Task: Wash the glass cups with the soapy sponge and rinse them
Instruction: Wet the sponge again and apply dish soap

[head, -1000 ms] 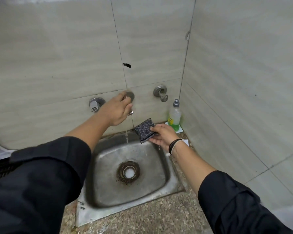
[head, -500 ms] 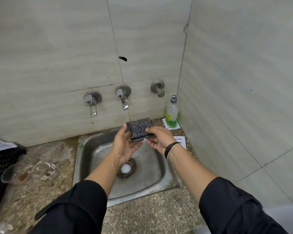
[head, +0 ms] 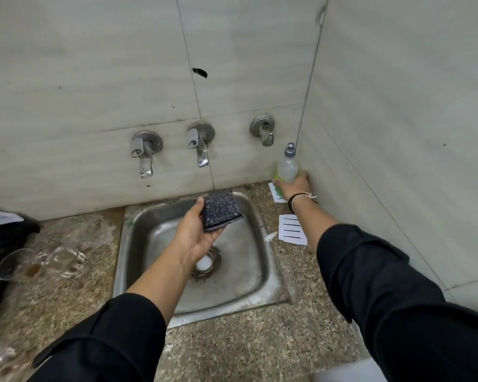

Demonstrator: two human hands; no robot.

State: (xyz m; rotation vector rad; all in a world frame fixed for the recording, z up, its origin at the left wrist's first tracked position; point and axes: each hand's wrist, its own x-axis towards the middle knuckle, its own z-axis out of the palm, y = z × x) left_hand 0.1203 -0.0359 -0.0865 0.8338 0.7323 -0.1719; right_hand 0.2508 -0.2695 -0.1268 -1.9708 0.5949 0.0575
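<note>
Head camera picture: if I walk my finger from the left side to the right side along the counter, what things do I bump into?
Black basket → glass cups → sink → sponge in left hand → lined paper card → soap bottle gripped by right hand.

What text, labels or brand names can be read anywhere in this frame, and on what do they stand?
None can be read.
Soap bottle: yellow-green label, mostly hidden by the right hand; no letters legible.
White card beside the sink: dark horizontal lines only.
White card under the bottle: marks too small to read.
</note>
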